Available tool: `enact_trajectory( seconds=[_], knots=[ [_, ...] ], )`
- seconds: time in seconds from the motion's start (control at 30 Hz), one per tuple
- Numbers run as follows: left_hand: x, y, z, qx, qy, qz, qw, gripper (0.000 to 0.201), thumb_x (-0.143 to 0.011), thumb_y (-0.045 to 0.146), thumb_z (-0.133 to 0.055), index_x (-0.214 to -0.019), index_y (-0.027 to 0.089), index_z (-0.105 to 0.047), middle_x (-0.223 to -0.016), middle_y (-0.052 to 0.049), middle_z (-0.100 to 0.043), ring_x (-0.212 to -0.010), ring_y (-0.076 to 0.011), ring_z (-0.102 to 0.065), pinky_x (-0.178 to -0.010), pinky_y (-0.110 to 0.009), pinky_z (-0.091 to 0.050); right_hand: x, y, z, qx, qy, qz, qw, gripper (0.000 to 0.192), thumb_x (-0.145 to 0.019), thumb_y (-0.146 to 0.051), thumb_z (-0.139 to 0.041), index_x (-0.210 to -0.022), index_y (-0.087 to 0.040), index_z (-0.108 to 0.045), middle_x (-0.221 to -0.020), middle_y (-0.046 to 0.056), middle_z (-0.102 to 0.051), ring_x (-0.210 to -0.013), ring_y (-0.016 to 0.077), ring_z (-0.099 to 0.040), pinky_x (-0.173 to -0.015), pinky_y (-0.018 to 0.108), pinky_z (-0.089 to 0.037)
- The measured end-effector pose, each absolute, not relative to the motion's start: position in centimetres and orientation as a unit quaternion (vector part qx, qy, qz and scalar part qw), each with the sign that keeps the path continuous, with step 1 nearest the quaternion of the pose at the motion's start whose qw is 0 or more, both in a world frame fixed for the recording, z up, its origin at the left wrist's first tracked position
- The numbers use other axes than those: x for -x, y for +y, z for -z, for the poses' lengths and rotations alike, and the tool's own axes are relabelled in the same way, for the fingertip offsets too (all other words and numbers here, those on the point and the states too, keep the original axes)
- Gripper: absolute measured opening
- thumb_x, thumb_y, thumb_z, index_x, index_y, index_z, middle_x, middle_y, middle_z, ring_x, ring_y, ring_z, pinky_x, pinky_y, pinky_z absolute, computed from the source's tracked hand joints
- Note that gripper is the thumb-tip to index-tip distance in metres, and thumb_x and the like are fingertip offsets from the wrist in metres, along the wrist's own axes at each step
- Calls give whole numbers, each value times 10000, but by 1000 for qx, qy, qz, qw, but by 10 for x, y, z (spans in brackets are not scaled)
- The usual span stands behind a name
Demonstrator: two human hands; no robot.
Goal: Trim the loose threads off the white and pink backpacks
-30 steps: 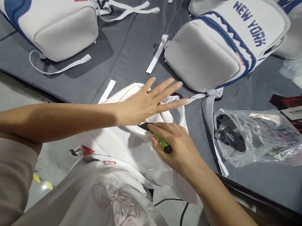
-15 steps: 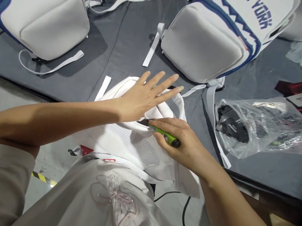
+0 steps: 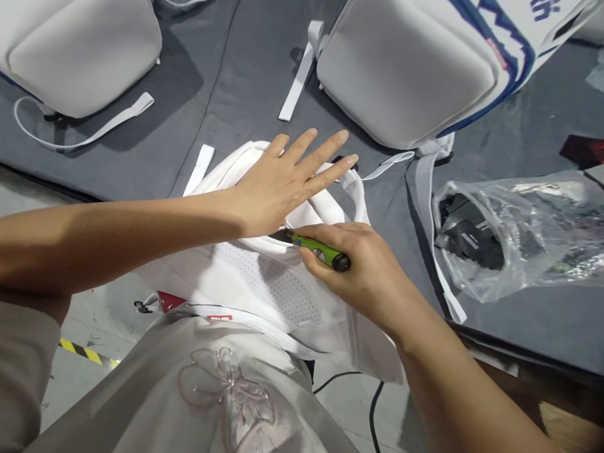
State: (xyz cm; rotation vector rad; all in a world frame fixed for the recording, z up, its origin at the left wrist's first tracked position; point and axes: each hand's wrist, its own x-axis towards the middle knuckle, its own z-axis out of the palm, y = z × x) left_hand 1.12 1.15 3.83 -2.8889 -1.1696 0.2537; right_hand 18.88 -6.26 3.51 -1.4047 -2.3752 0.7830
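Note:
A white backpack (image 3: 274,282) lies at the table's front edge against my shirt, its dotted back panel toward me and its straps bunched on top. My left hand (image 3: 279,179) is spread flat over the straps, fingers stretched out and apart. Close beside it, my right hand (image 3: 351,255) is wrapped round a green-handled tool (image 3: 318,250) with a round black end. Its dark tip points left at a fold of the backpack near my left wrist. What exactly the tip touches is hidden.
Two more white backpacks lie beyond: one with blue trim (image 3: 409,71) at upper right, another (image 3: 84,43) at upper left. A clear plastic bag (image 3: 542,230) with black items rests at right on the grey table cover (image 3: 249,57). A black cable (image 3: 373,423) hangs below.
The view has shifted slightly, so the far backpacks sit a little higher in it. Both hands keep their positions on the backpack; the tool in my right hand has moved slightly left and is tilted flatter.

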Motion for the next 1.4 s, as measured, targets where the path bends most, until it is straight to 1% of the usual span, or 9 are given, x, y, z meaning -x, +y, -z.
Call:
enact_trajectory(
  seconds=[0.13,0.23,0.33,0.47,0.67,0.8,1.0,1.23,1.4],
  knots=[
    [-8,16,-46,924,-362,-123,9,1088,-775,303,-692,-1595,211,18,-1675,-137,-49,-1500,-416,-189,-1146,-574,-268,-190,-71,-32,494,-825,-220,165,237,-903,-241,-618,-1107,-192,-727,-922,70,-768,-843,249,-717,-845,424,-508],
    [-6,18,-49,926,-363,-99,-21,1072,-769,404,-684,-1596,240,-22,-1675,-127,-84,-1466,-456,-237,-1116,-622,-262,-194,-77,-29,489,-824,-209,194,232,-910,-239,-614,-1109,-183,-720,-934,69,-770,-843,238,-718,-832,408,-504],
    [-5,17,-50,928,-364,-71,-45,1050,-781,453,-658,-1594,260,-22,-1677,-118,-91,-1462,-464,-230,-1114,-648,-229,-195,-78,-28,481,-829,-206,197,220,-915,-228,-614,-1105,-180,-715,-942,63,-773,-835,232,-716,-817,405,-499],
    [-5,18,-53,920,-370,-119,-45,1022,-800,358,-650,-1595,244,-18,-1673,-141,-85,-1469,-449,-236,-1114,-626,-244,-194,-77,-32,467,-838,-203,196,221,-929,-218,-606,-1122,-170,-702,-979,61,-774,-849,230,-714,-824,408,-495],
    [6,24,-50,930,-349,-93,-70,999,-846,496,-603,-1580,345,58,-1672,-68,-88,-1487,-455,-188,-1140,-675,-142,-197,-78,-30,461,-838,-200,212,212,-927,-205,-604,-1117,-190,-698,-969,57,-775,-842,227,-715,-816,398,-499],
    [15,24,-52,925,-363,-94,-52,996,-878,520,-552,-1569,324,138,-1665,-90,-99,-1502,-443,-153,-1144,-684,-132,-199,-78,-28,458,-836,-203,224,203,-928,-214,-604,-1109,-203,-694,-972,52,-774,-843,226,-713,-814,397,-496],
    [20,22,-55,923,-368,-106,-51,1023,-870,464,-576,-1568,281,148,-1672,-143,-68,-1504,-430,-158,-1116,-634,-264,-183,-72,-30,451,-817,-259,247,201,-913,-215,-622,-1098,-219,-699,-964,47,-774,-841,208,-700,-843,390,-475],
    [23,17,-56,925,-356,-131,1,1191,-786,421,-720,-1573,225,151,-1670,-208,12,-1526,-439,-45,-1121,-687,-210,-157,-71,-15,461,-794,-243,314,201,-909,-254,-630,-1086,-211,-714,-869,44,-753,-798,209,-652,-837,417,-438],
    [17,12,-59,909,-380,-170,27,1056,-820,176,-636,-1590,194,87,-1665,-230,10,-1529,-424,-71,-1095,-660,-294,-148,-70,-7,464,-783,-226,347,215,-902,-274,-625,-1080,-216,-730,-762,30,-700,-755,207,-616,-847,424,-441]
  ],
)
